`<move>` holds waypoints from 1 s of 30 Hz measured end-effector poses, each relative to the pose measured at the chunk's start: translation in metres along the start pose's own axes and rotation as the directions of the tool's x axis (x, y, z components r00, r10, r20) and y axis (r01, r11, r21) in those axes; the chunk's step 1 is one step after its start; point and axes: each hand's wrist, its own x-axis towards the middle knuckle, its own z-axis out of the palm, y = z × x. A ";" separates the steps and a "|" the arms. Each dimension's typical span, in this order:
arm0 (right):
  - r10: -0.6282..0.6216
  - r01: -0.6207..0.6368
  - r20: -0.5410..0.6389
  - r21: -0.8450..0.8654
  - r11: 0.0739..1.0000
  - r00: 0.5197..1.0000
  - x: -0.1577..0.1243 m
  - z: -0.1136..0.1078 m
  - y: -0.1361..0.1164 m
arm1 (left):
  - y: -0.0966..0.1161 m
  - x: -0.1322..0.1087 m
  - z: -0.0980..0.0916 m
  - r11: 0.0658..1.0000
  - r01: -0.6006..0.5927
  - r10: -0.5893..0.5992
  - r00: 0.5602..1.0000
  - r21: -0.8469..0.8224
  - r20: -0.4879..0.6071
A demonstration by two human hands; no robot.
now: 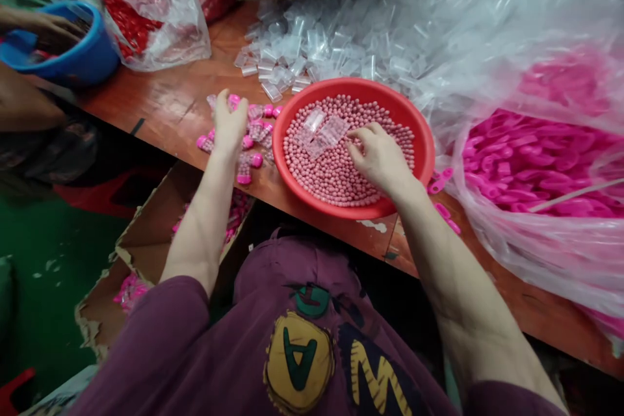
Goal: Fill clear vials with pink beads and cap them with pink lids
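Observation:
A red bowl (419,136) full of small pink balls (336,169) sits at the table's near edge. Several clear plastic tubes (319,130) lie on top of the balls. My right hand (377,156) rests in the bowl, fingers curled and pinched over the balls next to those tubes. My left hand (228,122) is on the table left of the bowl, fingers bent down onto a cluster of pink-capped filled tubes (253,143). What either hand grips is hidden.
A heap of empty clear tubes (312,45) lies behind the bowl. A clear bag of pink caps (541,162) is at right, bags of red parts (131,13) at back left. Another person's hand (43,26) reaches into a blue bowl (88,58). A cardboard box (146,240) sits below.

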 end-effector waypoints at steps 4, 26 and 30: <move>-0.045 0.096 0.198 -0.257 0.962 0.979 0.038 0.007 -0.005 | 0.053 -0.044 0.042 0.985 -0.144 0.136 0.987 0.099 0.086; 0.361 -0.435 0.309 0.828 0.353 0.880 -0.027 -0.042 0.029 | 0.137 -0.106 0.129 0.609 -0.761 0.298 0.479 0.222 0.826; 0.483 -0.208 -0.111 0.803 0.559 0.869 -0.060 -0.066 0.055 | 0.130 -0.101 0.141 0.654 -0.727 0.208 0.437 0.208 0.875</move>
